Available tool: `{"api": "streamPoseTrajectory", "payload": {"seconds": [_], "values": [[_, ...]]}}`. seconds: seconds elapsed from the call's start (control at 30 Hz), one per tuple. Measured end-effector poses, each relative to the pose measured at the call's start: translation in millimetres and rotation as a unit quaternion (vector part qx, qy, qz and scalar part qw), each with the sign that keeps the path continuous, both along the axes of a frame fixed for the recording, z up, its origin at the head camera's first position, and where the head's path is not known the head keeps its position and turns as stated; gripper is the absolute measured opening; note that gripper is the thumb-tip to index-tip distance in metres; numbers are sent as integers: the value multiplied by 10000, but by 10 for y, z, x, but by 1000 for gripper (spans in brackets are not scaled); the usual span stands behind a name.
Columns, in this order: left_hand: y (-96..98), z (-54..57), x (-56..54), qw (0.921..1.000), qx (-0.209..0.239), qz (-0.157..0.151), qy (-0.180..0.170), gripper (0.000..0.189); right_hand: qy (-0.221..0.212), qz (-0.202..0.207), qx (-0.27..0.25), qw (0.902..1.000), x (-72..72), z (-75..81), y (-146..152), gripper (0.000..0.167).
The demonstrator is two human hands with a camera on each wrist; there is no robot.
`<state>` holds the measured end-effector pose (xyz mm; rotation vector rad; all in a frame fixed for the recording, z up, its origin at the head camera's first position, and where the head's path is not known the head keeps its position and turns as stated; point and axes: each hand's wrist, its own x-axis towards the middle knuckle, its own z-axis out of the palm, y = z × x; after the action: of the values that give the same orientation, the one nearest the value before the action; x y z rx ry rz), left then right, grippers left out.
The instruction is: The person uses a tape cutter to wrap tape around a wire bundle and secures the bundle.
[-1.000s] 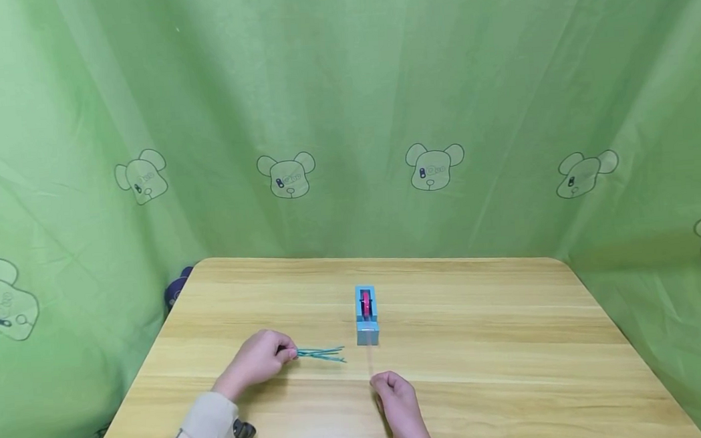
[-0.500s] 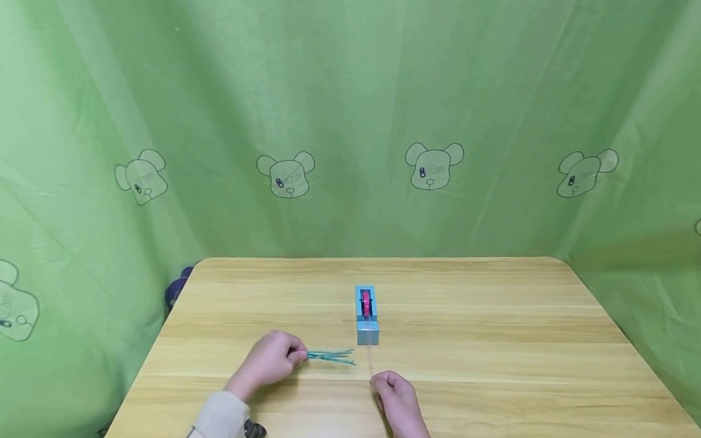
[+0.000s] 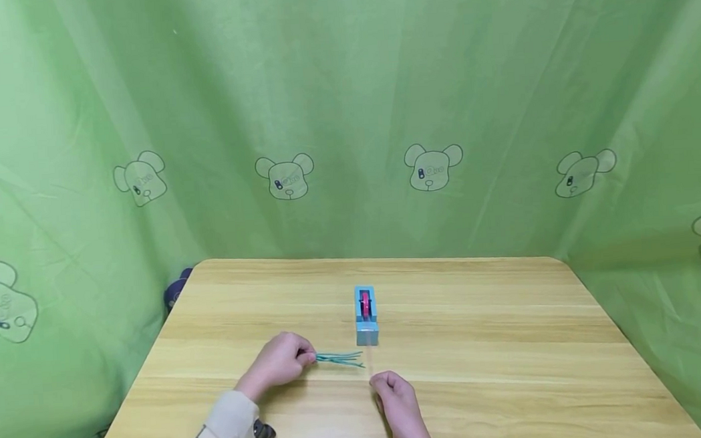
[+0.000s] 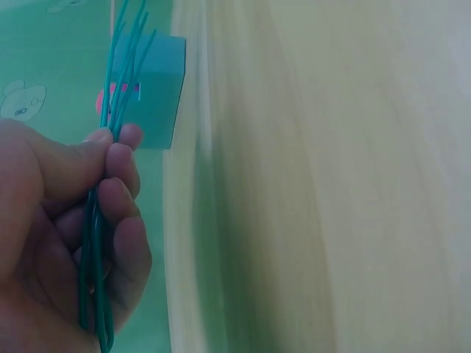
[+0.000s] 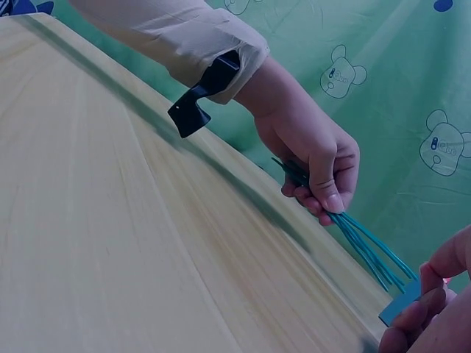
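My left hand (image 3: 282,358) pinches a bundle of thin teal wires (image 3: 339,358) between thumb and fingers. Their loose ends fan out to the right, close to a strip of clear tape (image 3: 370,362). Seen from the left wrist, the wires (image 4: 98,250) run through the palm and bend back in a loop at the lower end. My right hand (image 3: 398,400) pinches the free end of the tape, which stretches from a blue tape dispenser (image 3: 367,337). A pink-red tape roll (image 3: 365,304) sits inside the dispenser.
The wooden table (image 3: 485,345) carries the dispenser near its middle. Green curtains (image 3: 343,99) with bear-head prints hang behind the table and at both sides. A black bracket (image 5: 199,99) is worn at the left sleeve's cuff.
My left hand has moved right with the wires, bringing their loose ends up to the tape strip. My right hand and the dispenser have stayed in place.
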<state>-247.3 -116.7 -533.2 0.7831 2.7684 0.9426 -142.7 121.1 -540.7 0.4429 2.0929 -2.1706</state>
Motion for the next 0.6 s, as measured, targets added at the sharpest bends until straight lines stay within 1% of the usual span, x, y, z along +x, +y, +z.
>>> {"api": "streamPoseTrajectory", "payload": {"seconds": [0.2, 0.37, 0.6], "values": [[56, -22, -2, 10000, 23, -10, -1, 14, -21, -37, 31, 10000, -8, -2, -6, 18], [113, -37, 4, 9999, 109, 7, -91, 14, -5, -17, -5, 10000, -11, -9, -5, 18], [175, -43, 17, 9998, 113, 32, -176, 15, 6, 26, -14, 10000, -17, -32, -3, 19]]}}
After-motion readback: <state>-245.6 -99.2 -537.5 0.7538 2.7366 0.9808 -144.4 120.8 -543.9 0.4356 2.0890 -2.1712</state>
